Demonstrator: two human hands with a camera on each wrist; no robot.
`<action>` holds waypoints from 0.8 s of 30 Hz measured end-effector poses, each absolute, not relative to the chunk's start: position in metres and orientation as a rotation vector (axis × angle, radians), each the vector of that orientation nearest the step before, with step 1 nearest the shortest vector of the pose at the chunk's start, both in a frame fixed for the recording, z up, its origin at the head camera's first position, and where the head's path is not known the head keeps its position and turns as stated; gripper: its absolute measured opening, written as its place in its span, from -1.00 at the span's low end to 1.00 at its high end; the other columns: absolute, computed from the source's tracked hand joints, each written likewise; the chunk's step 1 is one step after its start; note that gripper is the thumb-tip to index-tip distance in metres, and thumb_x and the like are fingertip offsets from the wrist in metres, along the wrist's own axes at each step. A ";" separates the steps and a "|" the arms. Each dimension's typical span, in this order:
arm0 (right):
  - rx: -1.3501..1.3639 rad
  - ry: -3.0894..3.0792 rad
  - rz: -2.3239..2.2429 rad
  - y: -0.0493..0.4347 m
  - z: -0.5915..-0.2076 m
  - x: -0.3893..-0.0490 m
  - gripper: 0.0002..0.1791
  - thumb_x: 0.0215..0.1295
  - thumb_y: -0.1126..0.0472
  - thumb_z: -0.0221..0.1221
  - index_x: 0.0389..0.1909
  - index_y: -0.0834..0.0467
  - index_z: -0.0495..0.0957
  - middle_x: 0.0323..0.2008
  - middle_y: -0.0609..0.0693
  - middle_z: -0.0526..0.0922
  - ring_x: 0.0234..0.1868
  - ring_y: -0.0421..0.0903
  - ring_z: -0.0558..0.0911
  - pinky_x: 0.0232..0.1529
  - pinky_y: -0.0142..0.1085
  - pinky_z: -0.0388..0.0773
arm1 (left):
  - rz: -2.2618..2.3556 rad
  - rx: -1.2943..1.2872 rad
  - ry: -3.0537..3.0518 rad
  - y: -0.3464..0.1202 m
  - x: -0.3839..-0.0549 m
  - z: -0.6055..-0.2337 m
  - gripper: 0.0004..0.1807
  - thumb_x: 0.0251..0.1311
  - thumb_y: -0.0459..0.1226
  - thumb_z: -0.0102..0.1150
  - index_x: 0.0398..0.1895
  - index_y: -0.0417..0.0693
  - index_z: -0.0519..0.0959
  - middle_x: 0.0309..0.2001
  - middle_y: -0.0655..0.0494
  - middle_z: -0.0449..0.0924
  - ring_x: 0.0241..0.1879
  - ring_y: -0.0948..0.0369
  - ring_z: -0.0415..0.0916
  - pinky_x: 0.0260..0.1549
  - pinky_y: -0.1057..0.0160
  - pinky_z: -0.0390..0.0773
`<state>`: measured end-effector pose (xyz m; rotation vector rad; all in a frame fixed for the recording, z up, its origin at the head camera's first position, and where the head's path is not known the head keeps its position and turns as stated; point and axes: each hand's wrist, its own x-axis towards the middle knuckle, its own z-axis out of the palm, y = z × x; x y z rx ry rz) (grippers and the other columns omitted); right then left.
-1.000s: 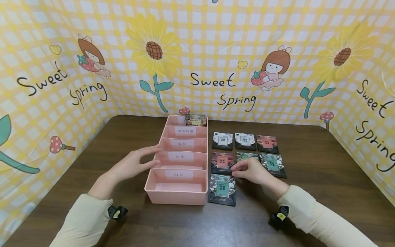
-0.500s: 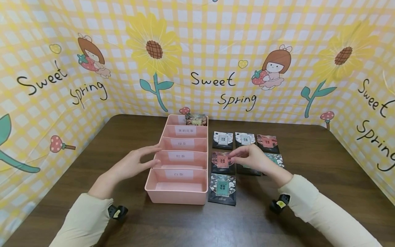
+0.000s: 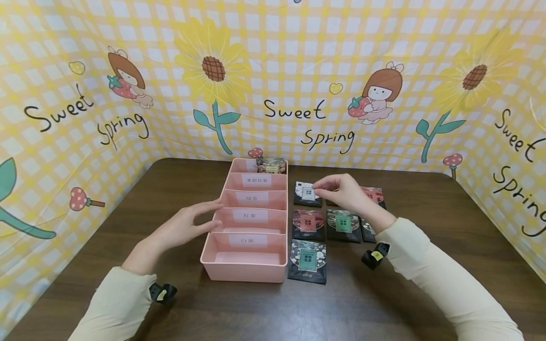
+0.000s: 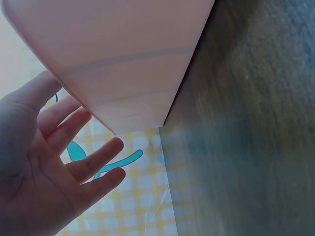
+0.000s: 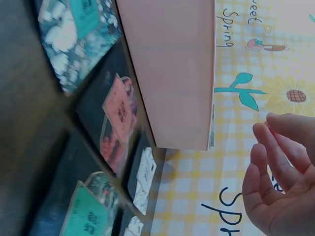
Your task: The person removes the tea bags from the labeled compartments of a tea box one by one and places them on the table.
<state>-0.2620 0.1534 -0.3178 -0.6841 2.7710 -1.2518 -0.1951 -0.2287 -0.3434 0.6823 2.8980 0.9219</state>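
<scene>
My left hand (image 3: pixel 183 225) rests its fingertips on the left rim of a pink divided organizer box (image 3: pixel 245 273), the other fingers relaxed. My right hand (image 3: pixel 343 192) hovers over the back row of tea sachets, thumb and index tips close together at the right edge of a white-labelled tea sachet (image 3: pixel 306 194). In the right wrist view nothing shows between those fingertips. Behind that hand a second white sachet is mostly hidden, and a red one (image 3: pixel 375 193) partly. Nearer lie a red sachet (image 3: pixel 308 223), a green one (image 3: pixel 343 226) and a floral one (image 3: pixel 368 231).
Another floral sachet (image 3: pixel 308 260) lies by the box's front right corner. Sachets (image 3: pixel 271 166) stand in the farthest compartment; paper labels (image 3: pixel 249 216) mark the dividers. A yellow checked cloth (image 3: pixel 281 71) hangs behind the brown table (image 3: pixel 256 312).
My right hand has moved away from me, from the green sachet to the back row, uncovering the green sachet and covering the second white one. The left hand stays at the rim.
</scene>
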 end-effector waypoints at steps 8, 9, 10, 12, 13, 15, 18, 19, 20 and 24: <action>-0.636 2.762 -1.326 0.142 -0.311 -0.283 -0.76 0.27 0.15 0.17 -0.12 0.18 0.64 -0.14 0.14 0.70 -0.18 0.00 0.65 -0.18 -0.26 0.58 | 0.922 0.688 2.902 -0.229 -0.194 -0.343 -0.44 0.24 -0.13 0.13 0.28 -0.15 0.36 0.29 -0.17 0.35 0.31 -0.13 0.25 0.23 -0.17 0.28; -0.639 2.758 -1.343 0.141 -0.311 -0.285 -0.75 0.27 0.16 0.17 -0.12 0.19 0.63 -0.13 0.16 0.69 -0.16 0.03 0.65 -0.16 -0.24 0.59 | 0.922 0.688 2.902 -0.229 -0.194 -0.343 -0.44 0.24 -0.13 0.13 0.28 -0.15 0.36 0.29 -0.17 0.35 0.31 -0.13 0.25 0.23 -0.17 0.28; -0.643 2.756 -1.357 0.141 -0.311 -0.287 -0.75 0.27 0.17 0.17 -0.11 0.20 0.63 -0.13 0.17 0.69 -0.15 0.06 0.65 -0.15 -0.22 0.59 | 0.923 0.689 2.903 -0.229 -0.194 -0.343 -0.44 0.24 -0.13 0.13 0.28 -0.15 0.36 0.29 -0.17 0.35 0.31 -0.13 0.25 0.23 -0.17 0.28; -0.639 2.759 -1.376 0.141 -0.311 -0.293 -0.74 0.26 0.16 0.18 -0.11 0.21 0.63 -0.12 0.18 0.69 -0.15 0.06 0.65 -0.17 -0.23 0.60 | 0.921 0.693 2.905 -0.228 -0.194 -0.343 -0.44 0.25 -0.13 0.12 0.28 -0.15 0.36 0.29 -0.17 0.35 0.31 -0.13 0.25 0.23 -0.17 0.28; -0.635 2.763 -1.380 0.141 -0.312 -0.296 -0.74 0.26 0.16 0.18 -0.11 0.20 0.64 -0.12 0.18 0.69 -0.16 0.05 0.65 -0.19 -0.26 0.60 | 0.921 0.694 2.905 -0.228 -0.194 -0.343 -0.44 0.25 -0.13 0.12 0.28 -0.15 0.36 0.29 -0.17 0.35 0.31 -0.13 0.25 0.23 -0.17 0.28; -0.622 2.771 -1.389 0.140 -0.314 -0.302 -0.74 0.26 0.15 0.18 -0.11 0.20 0.64 -0.12 0.17 0.69 -0.17 0.01 0.65 -0.22 -0.32 0.59 | 0.922 0.695 2.907 -0.228 -0.194 -0.343 -0.44 0.25 -0.13 0.12 0.27 -0.15 0.36 0.29 -0.17 0.35 0.31 -0.13 0.26 0.23 -0.17 0.29; -0.603 2.791 -1.397 0.139 -0.317 -0.311 -0.73 0.26 0.13 0.18 -0.12 0.19 0.64 -0.12 0.16 0.69 -0.19 -0.01 0.65 -0.27 -0.38 0.55 | 0.927 0.694 2.907 -0.229 -0.194 -0.343 -0.45 0.24 -0.13 0.13 0.27 -0.14 0.37 0.28 -0.17 0.36 0.30 -0.13 0.26 0.22 -0.17 0.29; -0.599 2.794 -1.402 0.138 -0.318 -0.313 -0.73 0.26 0.13 0.18 -0.12 0.19 0.64 -0.13 0.16 0.69 -0.19 -0.02 0.64 -0.27 -0.38 0.54 | 0.929 0.692 2.906 -0.229 -0.194 -0.343 -0.45 0.24 -0.13 0.13 0.27 -0.14 0.37 0.28 -0.17 0.36 0.30 -0.13 0.26 0.22 -0.17 0.29; -0.602 2.801 -1.404 0.137 -0.318 -0.315 -0.73 0.26 0.14 0.18 -0.12 0.20 0.63 -0.13 0.17 0.69 -0.19 -0.01 0.64 -0.27 -0.38 0.54 | 0.932 0.690 2.904 -0.229 -0.194 -0.344 -0.45 0.24 -0.13 0.13 0.27 -0.14 0.37 0.29 -0.17 0.36 0.30 -0.13 0.26 0.22 -0.17 0.29; -0.604 2.818 -1.405 0.131 -0.319 -0.322 -0.73 0.25 0.16 0.19 -0.11 0.24 0.63 -0.13 0.19 0.69 -0.19 -0.02 0.65 -0.24 -0.36 0.55 | 0.933 0.690 2.904 -0.229 -0.194 -0.344 -0.45 0.24 -0.13 0.13 0.27 -0.14 0.37 0.29 -0.17 0.35 0.31 -0.13 0.26 0.22 -0.17 0.29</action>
